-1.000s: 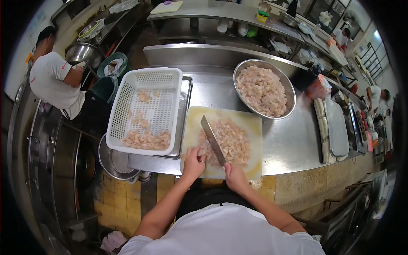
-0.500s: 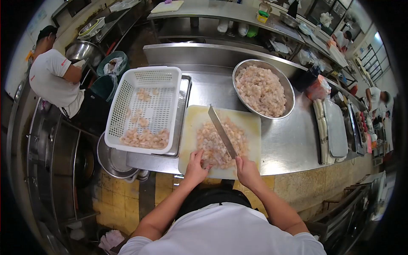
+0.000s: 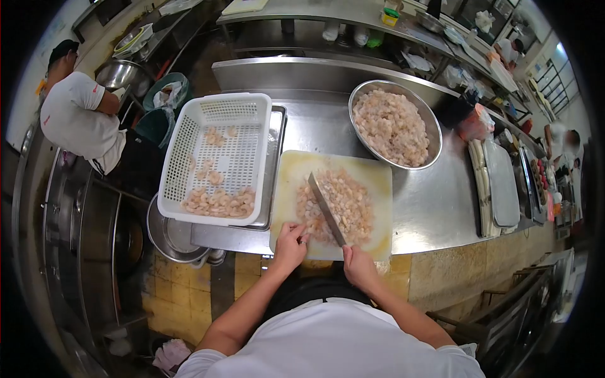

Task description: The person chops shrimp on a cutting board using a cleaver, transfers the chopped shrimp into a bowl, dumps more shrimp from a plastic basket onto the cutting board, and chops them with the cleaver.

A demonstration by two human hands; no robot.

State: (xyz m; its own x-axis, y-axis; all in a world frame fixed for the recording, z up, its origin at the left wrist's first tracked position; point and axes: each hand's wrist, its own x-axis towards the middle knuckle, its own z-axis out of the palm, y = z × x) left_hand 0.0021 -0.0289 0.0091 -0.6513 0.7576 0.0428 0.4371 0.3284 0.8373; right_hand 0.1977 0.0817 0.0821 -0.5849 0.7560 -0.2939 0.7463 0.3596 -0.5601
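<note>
My right hand (image 3: 361, 267) is closed around the handle of a broad kitchen knife (image 3: 326, 209). The blade lies slantwise over a spread of chopped shrimp (image 3: 346, 195), its tip pointing away from me. All this rests on a white cutting board (image 3: 290, 165) with yellowish stains. At the board's near left edge is my left hand (image 3: 290, 247), its fingers bent and drawn together beside the shrimp. What those fingertips hold, if anything, is too small to make out.
A steel bowl heaped with shrimp (image 3: 394, 129) stands behind the board to the right. Left of the board, a white perforated basket (image 3: 170, 183) holds loose shrimp and sits partly on a metal tray (image 3: 277, 135). One person (image 3: 79, 120) stands at far left.
The knife has come nearer to me, its tip lower over the shrimp. My left fingers have shifted slightly at the pile's edge. The whole view has tilted a little.
</note>
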